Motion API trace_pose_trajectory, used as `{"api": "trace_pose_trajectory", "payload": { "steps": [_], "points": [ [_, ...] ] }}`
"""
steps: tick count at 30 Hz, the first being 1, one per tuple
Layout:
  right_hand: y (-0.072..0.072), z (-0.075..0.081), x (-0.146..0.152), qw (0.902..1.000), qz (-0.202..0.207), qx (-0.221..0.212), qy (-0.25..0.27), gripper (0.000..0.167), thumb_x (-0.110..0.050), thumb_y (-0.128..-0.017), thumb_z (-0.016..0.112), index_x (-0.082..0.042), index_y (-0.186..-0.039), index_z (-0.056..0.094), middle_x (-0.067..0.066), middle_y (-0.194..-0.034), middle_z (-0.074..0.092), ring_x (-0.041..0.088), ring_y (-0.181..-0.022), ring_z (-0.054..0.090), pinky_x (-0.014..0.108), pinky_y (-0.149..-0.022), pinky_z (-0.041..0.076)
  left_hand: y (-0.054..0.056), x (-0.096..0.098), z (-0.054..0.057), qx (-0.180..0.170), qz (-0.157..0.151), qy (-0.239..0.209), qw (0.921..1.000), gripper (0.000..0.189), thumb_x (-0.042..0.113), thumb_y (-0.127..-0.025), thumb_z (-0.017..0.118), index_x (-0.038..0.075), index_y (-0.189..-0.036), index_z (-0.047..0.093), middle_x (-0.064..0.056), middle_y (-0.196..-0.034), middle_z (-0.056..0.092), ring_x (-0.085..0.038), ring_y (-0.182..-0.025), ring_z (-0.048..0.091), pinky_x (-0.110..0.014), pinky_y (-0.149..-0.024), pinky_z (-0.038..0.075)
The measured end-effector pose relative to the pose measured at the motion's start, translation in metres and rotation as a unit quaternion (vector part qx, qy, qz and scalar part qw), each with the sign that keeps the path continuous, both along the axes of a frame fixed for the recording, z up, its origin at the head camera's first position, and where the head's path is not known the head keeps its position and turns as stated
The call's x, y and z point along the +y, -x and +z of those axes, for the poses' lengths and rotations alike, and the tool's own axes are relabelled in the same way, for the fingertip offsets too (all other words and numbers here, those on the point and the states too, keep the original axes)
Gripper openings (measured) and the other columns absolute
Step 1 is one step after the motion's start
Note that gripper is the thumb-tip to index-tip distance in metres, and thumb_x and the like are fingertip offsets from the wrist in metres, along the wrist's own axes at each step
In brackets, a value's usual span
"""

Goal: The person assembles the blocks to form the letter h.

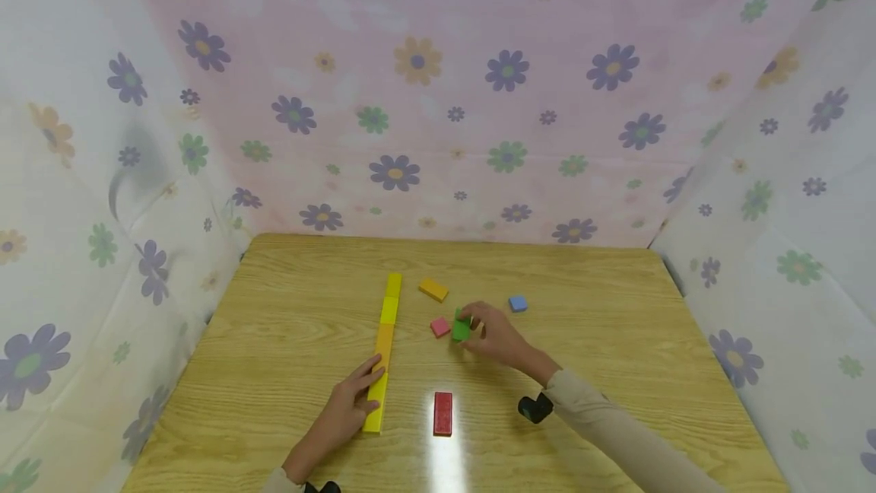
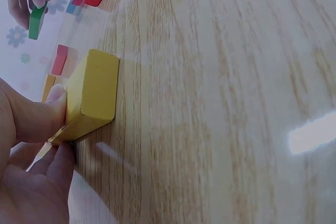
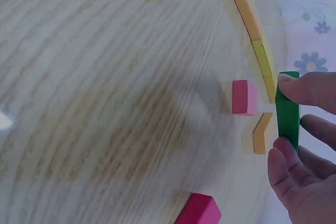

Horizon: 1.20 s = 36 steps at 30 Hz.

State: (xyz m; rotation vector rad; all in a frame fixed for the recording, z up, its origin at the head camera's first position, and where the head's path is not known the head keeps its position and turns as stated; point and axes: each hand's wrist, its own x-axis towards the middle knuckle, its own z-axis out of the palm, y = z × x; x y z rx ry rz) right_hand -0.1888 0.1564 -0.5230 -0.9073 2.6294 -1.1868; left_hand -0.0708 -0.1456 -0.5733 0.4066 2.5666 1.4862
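My right hand (image 1: 496, 335) pinches a flat green block (image 1: 461, 326) between thumb and fingertips. In the right wrist view this green block (image 3: 287, 111) is held above the table. Left of it, my left hand (image 1: 349, 402) grips the near yellow block (image 1: 376, 409) of a straight row, thumb on one side and fingers on the other. An orange block (image 1: 384, 347) continues that row, followed by two shorter yellow blocks (image 1: 391, 299) at the far end. A small pink block (image 1: 440, 327) lies just left of the green one.
Nearer me lies a red block (image 1: 442, 413), right of the row. Farther back are a loose orange block (image 1: 433, 289) and a small blue block (image 1: 518, 303). A crimson block (image 3: 199, 211) shows low in the right wrist view. Flowered cloth (image 1: 452, 135) hangs behind the wooden table (image 1: 602, 295).
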Motion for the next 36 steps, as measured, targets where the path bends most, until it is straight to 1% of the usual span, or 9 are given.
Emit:
{"api": "trace_pose_trajectory", "payload": {
  "steps": [8, 12, 16, 19, 27, 36],
  "points": [
    [-0.011, 0.0, -0.001, 0.9998, 0.006, -0.015, -0.008, 0.038, -0.008, -0.079, 0.076, -0.003, -0.114, 0.061, 0.013, -0.123, 0.055, 0.026, -0.088, 0.056, 0.025, -0.062, 0.049, 0.0, 0.0, -0.002, 0.001, 0.0, 0.001, 1.0, 0.058, -0.015, -0.081, 0.063, -0.006, -0.136, 0.046, -0.013, -0.151, 0.03, -0.036, -0.136, 0.028, -0.043, -0.102, 0.036],
    [-0.015, -0.003, -0.001, 0.9998, 0.011, -0.016, -0.002, 0.038, -0.008, -0.078, 0.077, -0.004, -0.112, 0.062, 0.012, -0.122, 0.055, 0.025, -0.087, 0.056, 0.027, -0.062, 0.051, 0.001, 0.0, -0.002, 0.007, 0.001, 0.005, 1.0, 0.058, -0.015, -0.081, 0.063, -0.006, -0.135, 0.046, -0.013, -0.151, 0.031, -0.036, -0.136, 0.029, -0.043, -0.101, 0.037],
    [-0.019, -0.005, -0.003, 0.9997, 0.011, -0.021, -0.007, 0.037, -0.007, -0.078, 0.078, -0.005, -0.111, 0.062, 0.011, -0.121, 0.055, 0.023, -0.087, 0.056, 0.027, -0.064, 0.051, 0.001, 0.0, -0.001, 0.01, 0.002, 0.007, 0.9999, 0.058, -0.014, -0.081, 0.064, -0.006, -0.135, 0.046, -0.014, -0.15, 0.031, -0.036, -0.135, 0.03, -0.044, -0.101, 0.037],
    [-0.022, -0.005, -0.004, 0.9996, 0.014, -0.022, -0.009, 0.038, -0.007, -0.077, 0.078, -0.004, -0.112, 0.063, 0.01, -0.12, 0.055, 0.022, -0.087, 0.056, 0.025, -0.064, 0.05, 0.001, 0.0, -0.001, 0.01, 0.003, 0.009, 0.9999, 0.058, -0.014, -0.08, 0.064, -0.006, -0.135, 0.047, -0.014, -0.151, 0.031, -0.035, -0.136, 0.03, -0.043, -0.102, 0.036],
    [-0.026, -0.007, -0.008, 0.9995, 0.024, -0.019, 0.01, 0.037, -0.006, -0.075, 0.079, -0.005, -0.109, 0.064, 0.011, -0.118, 0.057, 0.024, -0.085, 0.057, 0.023, -0.062, 0.05, 0.001, 0.0, -0.001, 0.016, 0.005, 0.009, 0.9998, 0.058, -0.015, -0.08, 0.064, -0.006, -0.134, 0.047, -0.014, -0.15, 0.032, -0.036, -0.135, 0.031, -0.043, -0.102, 0.036],
    [-0.031, -0.011, -0.012, 0.9987, 0.038, -0.033, -0.01, 0.037, -0.01, -0.078, 0.078, -0.006, -0.112, 0.063, 0.007, -0.118, 0.056, 0.022, -0.088, 0.056, 0.022, -0.064, 0.05, 0.0, 0.0, -0.001, 0.017, 0.004, 0.006, 0.9998, 0.057, -0.015, -0.08, 0.064, -0.007, -0.134, 0.048, -0.014, -0.15, 0.032, -0.035, -0.135, 0.031, -0.042, -0.102, 0.037]
  ]
}}
